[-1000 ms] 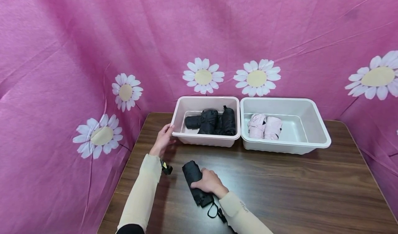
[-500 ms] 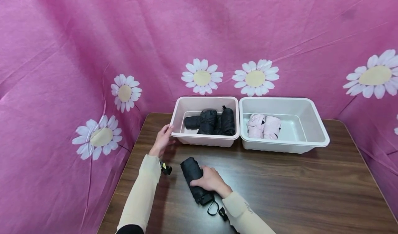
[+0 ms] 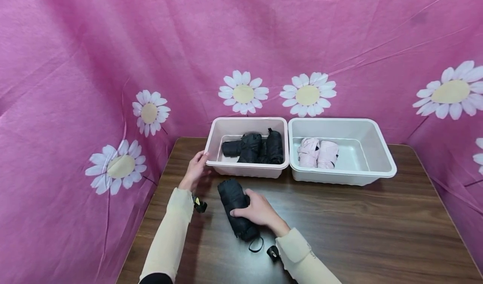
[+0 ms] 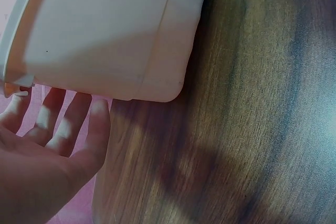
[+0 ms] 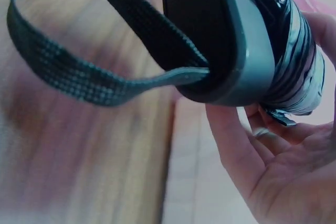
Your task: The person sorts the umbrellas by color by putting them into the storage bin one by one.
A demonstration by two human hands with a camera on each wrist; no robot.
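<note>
My right hand (image 3: 258,209) grips a folded black umbrella (image 3: 232,198) over the table in front of the left bin. In the right wrist view, the umbrella's handle end (image 5: 247,51) faces the camera, with its wrist strap (image 5: 79,85) hanging in a loop. Fingers curl round the folded fabric there. At the left, my left hand (image 3: 194,171) holds the near-left corner of a pale pink bin (image 3: 245,165) by its rim. The left wrist view has the fingers (image 4: 97,124) against the bin's end wall; the thumb is out of that view.
Several folded black umbrellas (image 3: 250,148) lie inside the pink bin. Right beside it stands a white bin (image 3: 341,176) with two folded light pink umbrellas (image 3: 327,155). Both bins stand at the back of the brown wooden table (image 3: 358,225), before a pink flowered cloth (image 3: 181,45).
My right hand has moved the black umbrella forward, closer to the pink bin, and its strap now hangs clear of the sleeve. The left hand has stayed at the bin's corner.
</note>
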